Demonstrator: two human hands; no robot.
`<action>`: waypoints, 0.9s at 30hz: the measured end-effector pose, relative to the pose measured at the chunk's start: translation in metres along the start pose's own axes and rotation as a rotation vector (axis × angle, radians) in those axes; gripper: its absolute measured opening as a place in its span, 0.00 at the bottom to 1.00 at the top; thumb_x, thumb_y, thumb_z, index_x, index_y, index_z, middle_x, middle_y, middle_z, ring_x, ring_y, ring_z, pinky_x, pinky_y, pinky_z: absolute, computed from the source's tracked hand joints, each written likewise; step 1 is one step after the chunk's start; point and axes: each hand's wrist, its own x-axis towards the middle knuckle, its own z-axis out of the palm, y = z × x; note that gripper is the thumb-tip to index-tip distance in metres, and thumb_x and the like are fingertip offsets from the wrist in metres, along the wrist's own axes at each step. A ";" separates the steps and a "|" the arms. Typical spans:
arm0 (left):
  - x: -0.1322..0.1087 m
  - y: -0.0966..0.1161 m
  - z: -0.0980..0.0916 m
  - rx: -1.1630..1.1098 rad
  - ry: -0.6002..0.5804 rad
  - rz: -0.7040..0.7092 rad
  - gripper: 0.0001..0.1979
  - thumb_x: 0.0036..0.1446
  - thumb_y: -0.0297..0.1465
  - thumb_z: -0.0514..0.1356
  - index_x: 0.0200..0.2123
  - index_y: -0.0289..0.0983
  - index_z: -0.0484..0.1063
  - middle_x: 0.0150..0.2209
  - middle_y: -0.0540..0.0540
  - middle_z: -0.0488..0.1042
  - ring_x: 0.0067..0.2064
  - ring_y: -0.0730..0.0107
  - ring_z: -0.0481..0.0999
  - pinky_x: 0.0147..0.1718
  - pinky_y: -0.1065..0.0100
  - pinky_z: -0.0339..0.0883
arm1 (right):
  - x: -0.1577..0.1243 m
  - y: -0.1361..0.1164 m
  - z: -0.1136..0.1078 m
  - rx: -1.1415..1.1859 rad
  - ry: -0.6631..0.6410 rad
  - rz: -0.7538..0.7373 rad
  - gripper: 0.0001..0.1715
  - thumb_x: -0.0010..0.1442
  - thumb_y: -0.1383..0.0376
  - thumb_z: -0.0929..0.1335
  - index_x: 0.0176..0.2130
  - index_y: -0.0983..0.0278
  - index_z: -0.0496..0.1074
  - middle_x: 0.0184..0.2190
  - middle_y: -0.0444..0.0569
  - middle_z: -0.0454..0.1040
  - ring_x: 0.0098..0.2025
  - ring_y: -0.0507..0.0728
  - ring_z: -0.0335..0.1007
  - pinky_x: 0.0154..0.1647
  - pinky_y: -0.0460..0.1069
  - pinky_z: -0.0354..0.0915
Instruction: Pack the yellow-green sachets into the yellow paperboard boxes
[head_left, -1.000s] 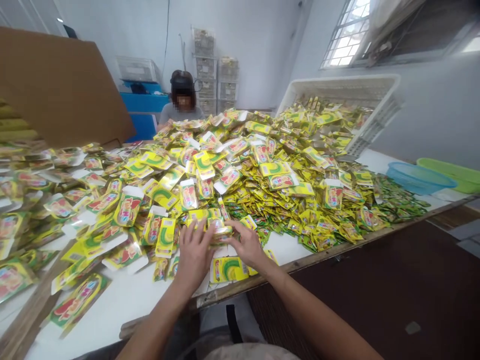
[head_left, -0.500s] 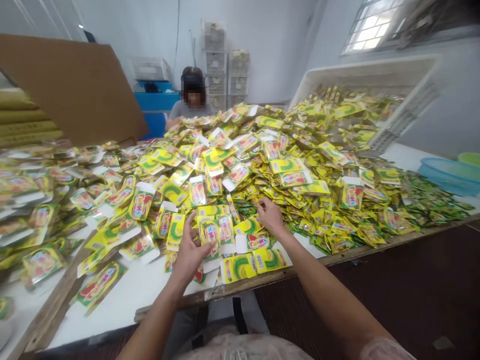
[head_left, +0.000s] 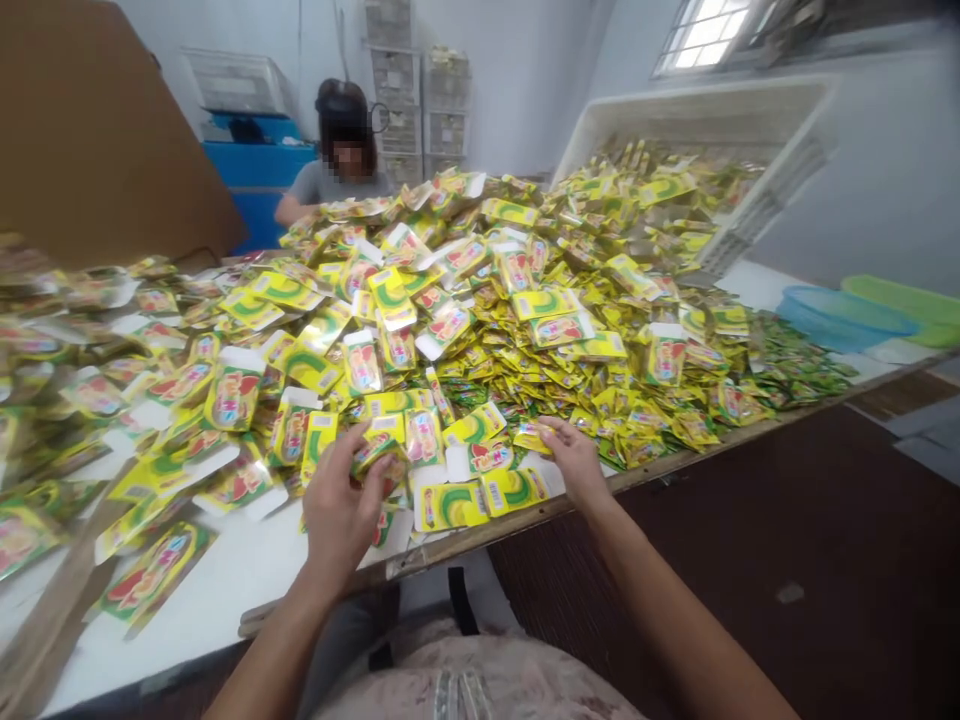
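Observation:
My left hand (head_left: 339,505) is closed around a small yellow and green printed carton (head_left: 382,450), thumb on its near side and fingers on the far side. Between the fingertips of my right hand (head_left: 577,465) is a small yellow sachet (head_left: 531,437), held just above the table edge. Flat printed cartons (head_left: 450,506) lie between the two hands, some with white flaps out. Just beyond them rises a big heap of yellow sachets (head_left: 517,370) with more cartons (head_left: 364,362) strewn over it.
A white crate (head_left: 780,110) lies tipped at the back right, sachets spilling from it. Blue and green baskets (head_left: 844,318) (head_left: 911,312) stand at the right. Across the heap sits another person (head_left: 341,170). A wooden strip (head_left: 442,548) edges the table; a brown board (head_left: 97,140) leans at left.
My right hand has drawn back from the heap toward the table edge with a sachet in its fingers. My left hand has turned and lifted the carton. The whole view has shifted.

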 end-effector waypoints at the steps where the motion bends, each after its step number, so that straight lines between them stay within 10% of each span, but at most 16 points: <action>1: 0.001 0.002 -0.005 -0.026 0.035 -0.063 0.21 0.53 0.35 0.60 0.51 0.40 0.67 0.43 0.45 0.72 0.43 0.63 0.72 0.44 0.63 0.65 | -0.007 -0.004 0.004 0.040 -0.021 0.001 0.24 0.40 0.54 0.73 0.36 0.64 0.71 0.27 0.46 0.75 0.29 0.55 0.71 0.30 0.50 0.68; 11: -0.019 0.004 0.005 -0.908 -0.282 -0.898 0.29 0.42 0.33 0.66 0.51 0.43 0.65 0.42 0.47 0.71 0.34 0.70 0.75 0.28 0.70 0.72 | -0.055 -0.011 0.086 0.236 -0.386 0.058 0.31 0.39 0.58 0.76 0.40 0.62 0.64 0.28 0.42 0.76 0.33 0.56 0.74 0.40 0.54 0.70; 20: -0.030 -0.010 0.008 -0.783 -0.290 -0.777 0.29 0.39 0.36 0.70 0.48 0.37 0.73 0.16 0.57 0.64 0.18 0.81 0.60 0.18 0.77 0.56 | -0.034 -0.024 0.077 0.147 -0.284 -0.081 0.28 0.39 0.57 0.76 0.38 0.61 0.63 0.27 0.42 0.73 0.31 0.54 0.72 0.34 0.50 0.68; 27: -0.026 -0.001 0.005 -0.912 -0.650 -0.924 0.26 0.36 0.31 0.71 0.44 0.35 0.75 0.32 0.46 0.79 0.34 0.66 0.77 0.36 0.68 0.69 | -0.048 -0.030 0.072 -0.096 -0.520 -0.132 0.21 0.46 0.58 0.72 0.38 0.62 0.65 0.22 0.37 0.66 0.25 0.50 0.64 0.28 0.46 0.62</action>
